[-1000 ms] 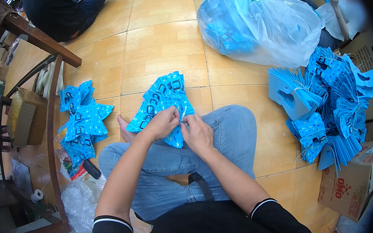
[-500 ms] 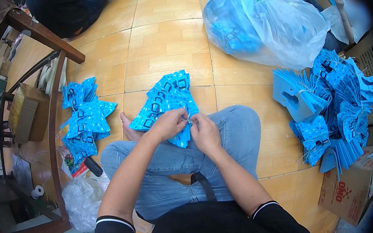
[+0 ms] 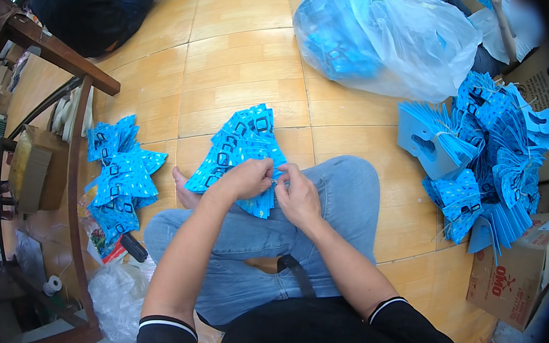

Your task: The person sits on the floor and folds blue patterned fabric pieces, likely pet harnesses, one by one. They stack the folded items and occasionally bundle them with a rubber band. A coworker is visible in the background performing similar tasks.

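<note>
A fanned bundle of blue printed cards (image 3: 234, 145) with dark-edged cut-outs lies across my lap and the floor in front of me. Its narrow middle sits beneath my fingers, and the cards spread out on both sides. My left hand (image 3: 251, 178) is closed in a pinch at that middle, its knuckles upward. Close beside it on the right, my right hand (image 3: 299, 198) pinches with thumb and index finger. Whatever thin thing is between the fingertips is too small to make out.
More blue card bundles (image 3: 120, 177) lie left, and a heap (image 3: 505, 144) of them right. A big clear plastic bag (image 3: 404, 38) holds blue items. There are also a cardboard box (image 3: 517, 273), a wooden frame (image 3: 61, 51), a white spool (image 3: 53, 284) and two other people nearby.
My hands have parted slightly at the bundle's middle, the right hand shifting a little down and left. The whole view has shifted slightly. The bundle stays in place.
</note>
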Demonstrator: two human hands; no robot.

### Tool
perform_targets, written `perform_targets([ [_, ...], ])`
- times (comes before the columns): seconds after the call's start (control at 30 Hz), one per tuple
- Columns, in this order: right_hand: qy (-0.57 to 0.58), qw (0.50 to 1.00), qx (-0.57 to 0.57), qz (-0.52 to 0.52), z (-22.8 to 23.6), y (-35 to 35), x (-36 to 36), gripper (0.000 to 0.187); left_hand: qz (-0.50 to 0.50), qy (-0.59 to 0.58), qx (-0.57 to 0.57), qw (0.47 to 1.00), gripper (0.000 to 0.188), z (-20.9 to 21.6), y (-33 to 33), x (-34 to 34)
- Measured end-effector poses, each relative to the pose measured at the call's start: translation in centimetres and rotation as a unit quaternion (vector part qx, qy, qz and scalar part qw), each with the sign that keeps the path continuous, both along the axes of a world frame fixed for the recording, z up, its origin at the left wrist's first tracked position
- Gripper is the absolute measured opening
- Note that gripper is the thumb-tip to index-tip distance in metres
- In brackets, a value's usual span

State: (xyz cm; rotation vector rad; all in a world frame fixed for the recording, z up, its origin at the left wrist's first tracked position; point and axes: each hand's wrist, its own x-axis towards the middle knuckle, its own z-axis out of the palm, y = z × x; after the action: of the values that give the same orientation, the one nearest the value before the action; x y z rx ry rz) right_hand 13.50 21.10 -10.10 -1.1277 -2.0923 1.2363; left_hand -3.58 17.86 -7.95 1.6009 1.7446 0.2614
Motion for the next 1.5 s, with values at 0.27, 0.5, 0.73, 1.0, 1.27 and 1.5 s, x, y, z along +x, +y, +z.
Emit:
perform_targets([
  [0.27, -0.048, 0.993, 0.105, 0.019, -0.7, -0.4, -0.5, 0.014, 0.05, -0.042, 0.014, 0.998, 0.015, -0.7, -1.0, -0.3],
  [0.5, -0.06, 0.989, 0.135, 0.029, -0.5, -0.6, -0.8, 0.01, 0.11, -0.117, -0.076, 0.984, 0.013, -0.1, -0.6, -0.4],
  [0.73, -0.087, 0.988, 0.121, 0.028, -0.6, -0.5, -1.0, 0.011, 0.078, -0.094, -0.078, 0.989, 0.013, -0.3, 0.0, -0.5],
  [1.0, -0.083, 0.989, 0.12, 0.034, -0.6, -0.4, -1.1, 0.008, 0.127, -0.159, -0.098, 0.974, 0.012, -0.8, -0.3, -0.8],
  [1.27, -0.072, 0.991, 0.105, 0.042, -0.7, -0.2, -0.7, 0.009, 0.151, -0.188, -0.089, 0.966, 0.012, -0.6, -0.7, -1.0],
  [1.5, -0.088, 0.99, 0.104, 0.045, -1.0, -0.3, -0.8, 0.017, 0.15, -0.183, -0.055, 0.97, 0.01, -0.5, -1.2, -0.6],
])
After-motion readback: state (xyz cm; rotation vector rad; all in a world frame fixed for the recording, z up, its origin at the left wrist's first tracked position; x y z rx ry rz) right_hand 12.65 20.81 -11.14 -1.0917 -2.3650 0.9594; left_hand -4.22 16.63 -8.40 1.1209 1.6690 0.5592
